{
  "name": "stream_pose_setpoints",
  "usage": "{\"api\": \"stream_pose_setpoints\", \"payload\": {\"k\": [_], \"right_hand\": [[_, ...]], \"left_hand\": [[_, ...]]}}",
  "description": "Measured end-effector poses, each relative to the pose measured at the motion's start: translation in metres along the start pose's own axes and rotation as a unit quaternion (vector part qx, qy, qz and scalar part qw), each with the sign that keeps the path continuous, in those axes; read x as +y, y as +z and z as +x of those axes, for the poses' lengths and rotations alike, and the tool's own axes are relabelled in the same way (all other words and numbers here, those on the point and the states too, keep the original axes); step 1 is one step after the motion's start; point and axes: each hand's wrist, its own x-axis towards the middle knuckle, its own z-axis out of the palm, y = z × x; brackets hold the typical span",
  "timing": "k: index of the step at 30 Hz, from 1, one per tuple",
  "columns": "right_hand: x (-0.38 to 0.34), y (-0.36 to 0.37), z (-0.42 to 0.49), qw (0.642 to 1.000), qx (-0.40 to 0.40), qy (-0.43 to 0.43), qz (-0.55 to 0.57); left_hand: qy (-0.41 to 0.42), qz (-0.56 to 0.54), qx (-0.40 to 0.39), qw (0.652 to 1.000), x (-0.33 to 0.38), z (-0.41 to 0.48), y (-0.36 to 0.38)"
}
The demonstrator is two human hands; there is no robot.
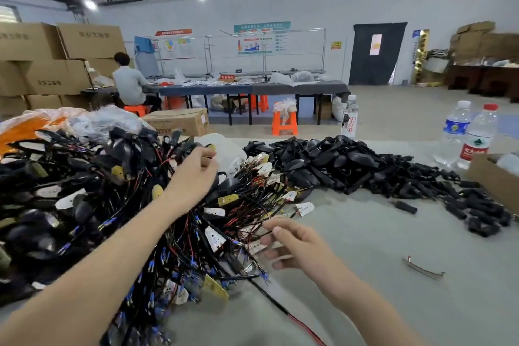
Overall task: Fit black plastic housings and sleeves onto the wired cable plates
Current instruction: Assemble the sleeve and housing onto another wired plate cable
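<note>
a tangled heap of wired white and yellow cable plates (112,205) is spread over the frame's left and centre. one thin black wire (252,234) is pinched by the right hand (295,244), lower centre. the left hand (193,174) is curled in the heap; whether anything is grasped cannot be told. glossy black plastic housings (323,160) are piled centre right.

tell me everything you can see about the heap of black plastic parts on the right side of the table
The heap of black plastic housings is a loose, unsorted mound of glossy curved moulded shells lying at all angles on the grey table. Toward the right it thins into a spread of small matte tubular sleeves, a few lying apart. Its left edge meets the tangle of wired plates. Neither the left hand nor the right hand touches it.
</note>
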Motion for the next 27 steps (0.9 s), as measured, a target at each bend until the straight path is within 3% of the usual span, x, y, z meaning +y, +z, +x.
{"api": "stream_pose_setpoints", "payload": {"k": [3, 10, 16, 20, 22, 27], "right_hand": [[0.012, -0.023, -0.003, 0.997, 0.06, 0.02, 0.036], [0.032, -0.074, -0.001, 0.975, 0.191, 0.045, 0.105], [0.045, -0.105, 0.001, 0.945, 0.212, 0.044, 0.245], [0.055, -0.118, 0.001, 0.919, 0.185, 0.044, 0.346], [0.056, -0.123, 0.003, 0.91, 0.176, 0.048, 0.373], [0.06, -0.132, 0.005, 0.905, 0.177, 0.047, 0.384]], "left_hand": [[0.008, 0.003, -0.081, 0.997, -0.017, -0.024, 0.042], [0.015, 0.046, -0.146, 0.988, -0.033, -0.026, 0.097], [0.052, 0.126, -0.148, 0.98, -0.026, -0.016, 0.124], [0.095, 0.198, -0.152, 0.964, -0.013, -0.008, 0.142], [0.117, 0.303, -0.174, 0.93, -0.008, -0.003, 0.153], [0.101, 0.555, -0.265, 0.782, 0.002, 0.002, 0.175]]}}
